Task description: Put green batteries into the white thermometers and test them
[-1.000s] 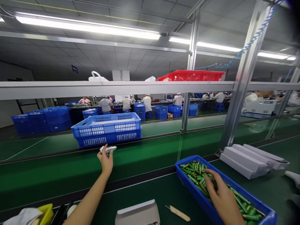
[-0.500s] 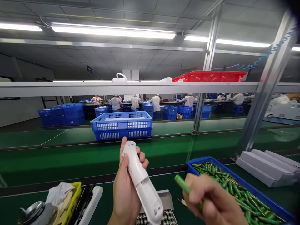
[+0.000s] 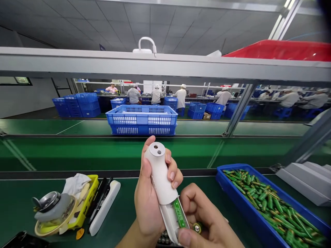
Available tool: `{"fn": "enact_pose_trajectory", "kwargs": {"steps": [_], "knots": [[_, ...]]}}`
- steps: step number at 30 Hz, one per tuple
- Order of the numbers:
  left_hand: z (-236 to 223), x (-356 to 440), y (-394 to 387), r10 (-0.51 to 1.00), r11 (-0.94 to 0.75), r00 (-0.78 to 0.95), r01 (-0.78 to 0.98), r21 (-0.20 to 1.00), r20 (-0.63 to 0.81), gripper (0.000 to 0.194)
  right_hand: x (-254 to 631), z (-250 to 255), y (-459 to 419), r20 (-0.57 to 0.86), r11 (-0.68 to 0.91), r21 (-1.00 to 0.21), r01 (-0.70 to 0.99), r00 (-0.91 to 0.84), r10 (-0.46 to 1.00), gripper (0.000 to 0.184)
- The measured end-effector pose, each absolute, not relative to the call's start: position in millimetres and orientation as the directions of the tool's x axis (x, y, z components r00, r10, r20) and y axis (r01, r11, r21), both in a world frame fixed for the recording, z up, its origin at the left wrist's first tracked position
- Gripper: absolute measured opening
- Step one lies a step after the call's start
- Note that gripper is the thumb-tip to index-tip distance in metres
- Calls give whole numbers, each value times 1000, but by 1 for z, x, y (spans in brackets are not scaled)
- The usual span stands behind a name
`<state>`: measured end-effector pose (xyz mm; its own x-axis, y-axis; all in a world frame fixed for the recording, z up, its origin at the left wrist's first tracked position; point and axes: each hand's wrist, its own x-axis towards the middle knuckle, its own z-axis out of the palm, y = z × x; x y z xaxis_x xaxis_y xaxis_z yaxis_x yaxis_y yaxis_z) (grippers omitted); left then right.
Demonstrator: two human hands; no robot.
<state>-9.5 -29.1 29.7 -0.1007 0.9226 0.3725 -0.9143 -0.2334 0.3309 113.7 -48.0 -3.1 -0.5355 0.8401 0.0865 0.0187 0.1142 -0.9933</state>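
My left hand (image 3: 147, 193) is wrapped around a white handheld device (image 3: 161, 179) that looks like an infrared thermometer. Its round end with two small holes points up and away, and its battery bay lies uncovered toward me. One green battery (image 3: 179, 214) sits lengthwise in the bay. My right hand (image 3: 204, 217) is closed at the bay's lower right, its thumb against the bay's lower end. A second battery (image 3: 197, 227) shows its metal end between the right fingers. Below the device, a box of upright batteries (image 3: 164, 238) is mostly hidden.
A blue tray (image 3: 222, 177) heaped with green batteries stands at right, beside grey-white boxes (image 3: 305, 182). At left are a yellow basket (image 3: 89, 196), a metal-topped bottle (image 3: 50, 203) and a white long part (image 3: 106, 208). Blue crates (image 3: 141, 120) stand beyond; a shelf (image 3: 103, 63) crosses above.
My right hand has moved left from beside the tray to the device. A green battery now lies in the bay, which was bare before. The view has tilted downward.
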Motion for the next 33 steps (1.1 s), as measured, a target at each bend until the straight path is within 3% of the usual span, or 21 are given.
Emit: {"fn": "enact_pose_trajectory", "kwargs": {"steps": [3, 8, 11, 16, 19, 22, 26, 30, 33], "knots": [[29, -10, -29, 920, -255, -118, -903, 346, 373, 32, 109, -3, -46, 18, -9, -999, -46, -556, 831, 44], [28, -10, -24, 928, -314, -193, -866, 390, 318, 31, 121, -1, -40, 124, 215, -970, 110, -534, 837, 34], [26, -8, -20, 916, -348, -211, -840, 417, 340, 31, 132, -1, -37, 219, 321, -925, 204, -406, 887, 30], [23, -1, -18, 902, -390, -231, -796, 462, 363, 31, 138, 1, -40, 415, 426, -900, 88, -121, 902, 28], [20, 7, -22, 904, -382, -205, -782, 493, 375, 28, 136, 3, -45, 475, 477, -879, 19, -72, 877, 23], [16, 15, -26, 915, -352, -162, -766, 538, 369, 29, 132, 3, -48, 483, 488, -866, 104, -75, 872, 14], [12, 18, -23, 937, -326, -169, -738, 590, 306, 29, 127, -2, -43, 610, 629, -706, 325, -173, 773, 7], [12, 9, -17, 902, -432, -334, -694, 576, 273, 38, 123, -8, -37, 737, 794, -441, 420, -335, 587, 37], [14, 4, -20, 899, -431, -274, -690, 582, 342, 47, 123, -11, -35, 826, 813, -364, 454, -247, 507, 36]]}}
